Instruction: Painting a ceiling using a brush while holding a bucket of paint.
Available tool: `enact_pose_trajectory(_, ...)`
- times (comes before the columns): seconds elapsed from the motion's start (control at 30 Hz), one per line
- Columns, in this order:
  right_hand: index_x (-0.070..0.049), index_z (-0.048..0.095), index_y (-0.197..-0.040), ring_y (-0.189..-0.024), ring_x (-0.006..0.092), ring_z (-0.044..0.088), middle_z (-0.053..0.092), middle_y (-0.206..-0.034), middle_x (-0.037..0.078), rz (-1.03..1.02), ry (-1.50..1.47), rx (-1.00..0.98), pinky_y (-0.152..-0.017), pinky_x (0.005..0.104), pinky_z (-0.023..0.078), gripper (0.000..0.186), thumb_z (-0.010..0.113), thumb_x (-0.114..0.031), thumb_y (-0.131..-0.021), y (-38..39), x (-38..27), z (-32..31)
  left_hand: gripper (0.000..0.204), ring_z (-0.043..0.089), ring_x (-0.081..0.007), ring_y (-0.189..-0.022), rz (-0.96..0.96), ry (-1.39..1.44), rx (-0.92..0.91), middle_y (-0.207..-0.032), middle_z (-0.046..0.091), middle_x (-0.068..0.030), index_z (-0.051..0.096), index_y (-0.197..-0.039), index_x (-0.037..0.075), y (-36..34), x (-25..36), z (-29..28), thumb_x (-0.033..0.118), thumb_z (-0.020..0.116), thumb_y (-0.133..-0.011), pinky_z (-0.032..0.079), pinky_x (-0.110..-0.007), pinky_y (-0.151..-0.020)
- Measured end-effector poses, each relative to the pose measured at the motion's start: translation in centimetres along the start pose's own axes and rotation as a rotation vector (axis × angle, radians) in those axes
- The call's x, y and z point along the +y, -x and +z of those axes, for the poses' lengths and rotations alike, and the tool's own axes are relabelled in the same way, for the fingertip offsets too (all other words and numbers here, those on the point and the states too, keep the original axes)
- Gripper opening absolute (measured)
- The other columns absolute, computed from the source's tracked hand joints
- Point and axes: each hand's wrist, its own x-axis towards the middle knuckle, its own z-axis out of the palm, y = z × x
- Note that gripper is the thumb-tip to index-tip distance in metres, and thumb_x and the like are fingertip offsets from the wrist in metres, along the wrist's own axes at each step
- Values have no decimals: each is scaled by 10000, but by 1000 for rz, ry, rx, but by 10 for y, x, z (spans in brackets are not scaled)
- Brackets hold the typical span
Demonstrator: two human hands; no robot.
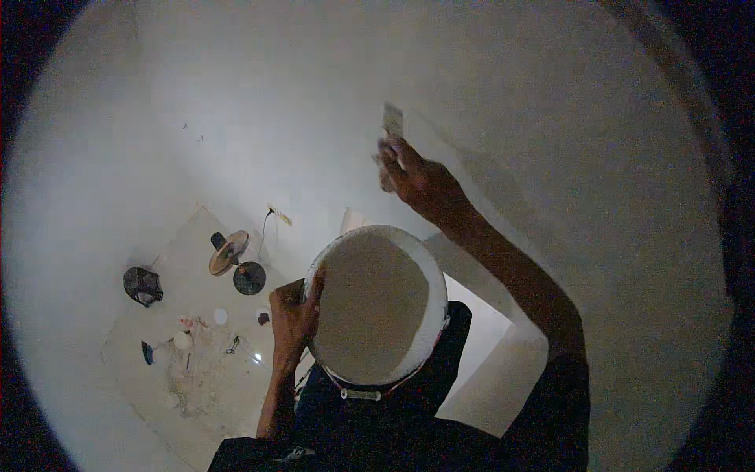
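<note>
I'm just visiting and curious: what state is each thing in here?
Bucket: open-topped, grey-brown inside; fill level unclear.
Bucket handle: down on the near side.
Left hand: gripping the bucket's left rim.
Right hand: closed on a flat tool.
Flat tool: raised, slightly blurred.
Brown disc: tilted.
Floor: smudged, strewn with small things.

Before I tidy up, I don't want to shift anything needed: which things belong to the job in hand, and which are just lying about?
In use:
- bucket, left hand gripping its rim
- flat scraper, in the right hand

Seemingly lying about, to the left:
- black bundle, contents unclear
- dark round disc
- small white disc
</note>
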Motion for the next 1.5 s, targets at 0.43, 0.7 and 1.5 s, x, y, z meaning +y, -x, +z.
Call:
enact_pose_trajectory(0.43,5,543,-847,-745,213,538,531,-846,137,-435,166,-273,-687,311,511,130,520,-122,-823,-41,-9,180,528,320,-124,-435,47,101,-7,-441,415,-107,526,-585,-87,-2,5,-17,369,595,-842,308,-352,-431)
enact_pose_trajectory(0.7,27,479,-948,-763,272,602,516,-919,177,-290,263,299,-544,311,537,186,547,-61,-800,-85,53,65,575,294,-113,-454,-27,31,-94,-433,366,-82,492,-555,-85,-14,1,-16,407,612,-826,295,-350,-431)
enact_pose_trajectory(1.5,16,487,-1021,-729,275,637,556,-883,169,-164,180,212,-561,344,545,259,561,-122,-815,-121,22,-9,579,300,-111,-419,98,14,-97,-413,382,-116,518,-535,-75,-24,-5,-18,422,626,-812,296,-342,-410)
